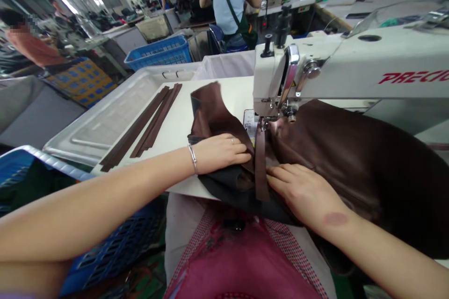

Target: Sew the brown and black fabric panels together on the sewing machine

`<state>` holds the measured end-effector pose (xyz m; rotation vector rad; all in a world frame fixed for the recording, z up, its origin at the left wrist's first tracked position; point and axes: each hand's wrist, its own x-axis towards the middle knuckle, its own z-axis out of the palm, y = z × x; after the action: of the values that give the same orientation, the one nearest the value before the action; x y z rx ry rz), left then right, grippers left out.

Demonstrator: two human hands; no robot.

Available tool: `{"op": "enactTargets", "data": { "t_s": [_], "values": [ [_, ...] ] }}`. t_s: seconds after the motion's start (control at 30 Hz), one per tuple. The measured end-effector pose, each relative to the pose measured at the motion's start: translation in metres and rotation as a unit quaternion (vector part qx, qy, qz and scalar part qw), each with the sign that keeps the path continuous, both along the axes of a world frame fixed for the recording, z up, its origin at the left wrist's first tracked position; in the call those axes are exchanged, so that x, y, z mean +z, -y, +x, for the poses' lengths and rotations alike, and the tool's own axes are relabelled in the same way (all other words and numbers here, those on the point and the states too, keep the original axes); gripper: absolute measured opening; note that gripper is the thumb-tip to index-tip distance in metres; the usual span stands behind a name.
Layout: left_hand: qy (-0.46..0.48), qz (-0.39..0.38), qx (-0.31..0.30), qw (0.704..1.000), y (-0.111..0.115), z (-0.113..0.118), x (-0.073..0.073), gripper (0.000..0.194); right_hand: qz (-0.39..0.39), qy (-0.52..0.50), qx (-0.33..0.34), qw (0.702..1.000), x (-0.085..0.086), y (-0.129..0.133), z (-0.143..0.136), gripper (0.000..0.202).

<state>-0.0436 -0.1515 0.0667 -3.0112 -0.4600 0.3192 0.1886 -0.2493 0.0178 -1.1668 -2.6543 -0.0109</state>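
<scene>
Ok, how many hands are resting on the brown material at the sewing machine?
2: the left hand lies left of the narrow brown strip, and the right hand lies right of it. No other hand shows there.

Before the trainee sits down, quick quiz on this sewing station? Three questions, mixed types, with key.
1. Multiple choice: where does the narrow brown strip at the sewing machine run?
A) left of both hands
B) between the left hand and the right hand
C) right of both hands

2. True or false: the bracelet is on the right wrist.

3. Fill in the colour: the loose brown strips lie on a ____ table.

Key: 1. B; 2. False, it is on the left wrist; 3. white.
</scene>
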Motion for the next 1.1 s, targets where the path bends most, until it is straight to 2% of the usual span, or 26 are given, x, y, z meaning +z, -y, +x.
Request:
{"op": "enactTargets", "data": {
  "t_s": [0.03,0.1,0.2,0.3,0.4,0.5,0.57,0.67,0.77,0.93,1.1],
  "values": [
    [-0.003,-0.006,-0.007,1.000,-0.007,0.002,0.002,0.031,0.001,0.001,0.008,1.000,-0.001,0.001,0.001,0.022],
    [0.007,-0.012,0.022,1.000,-0.007,0.008,0.004,0.029,0.010,-0.009,0.016,1.000,-0.005,0.004,0.002,0.023],
    [0.052,-0.032,0.077,0.995,0.015,0.017,0.005,0.029,-0.002,-0.039,0.003,0.999,-0.013,0.009,0.004,0.025],
    [0.130,-0.088,0.084,0.984,0.037,0.023,0.001,0.034,-0.036,-0.058,-0.024,0.997,-0.018,0.013,0.004,0.024],
    [0.162,-0.135,0.096,0.973,0.044,0.026,-0.007,0.041,-0.043,-0.063,-0.040,0.996,-0.018,0.013,0.003,0.025],
    [0.128,-0.117,0.121,0.977,0.044,0.029,-0.013,0.029,-0.047,-0.071,-0.037,0.996,-0.018,0.012,0.003,0.025],
    [0.139,-0.105,0.148,0.973,0.043,0.031,-0.014,0.030,-0.052,-0.077,-0.031,0.995,-0.018,0.012,0.005,0.028],
    [0.188,-0.145,0.205,0.950,0.039,0.033,-0.012,0.039,-0.064,-0.082,-0.025,0.994,-0.018,0.012,0.008,0.038],
    [0.213,-0.198,0.244,0.925,0.031,0.035,-0.012,0.039,-0.071,-0.093,-0.018,0.993,-0.019,0.013,0.011,0.040],
    [0.208,-0.233,0.247,0.917,0.023,0.038,-0.014,0.034,-0.066,-0.112,-0.007,0.992,-0.018,0.013,0.013,0.036],
    [0.200,-0.239,0.256,0.915,0.020,0.039,-0.011,0.036,-0.074,-0.124,-0.003,0.990,-0.014,0.012,0.014,0.032]
  ]
}}
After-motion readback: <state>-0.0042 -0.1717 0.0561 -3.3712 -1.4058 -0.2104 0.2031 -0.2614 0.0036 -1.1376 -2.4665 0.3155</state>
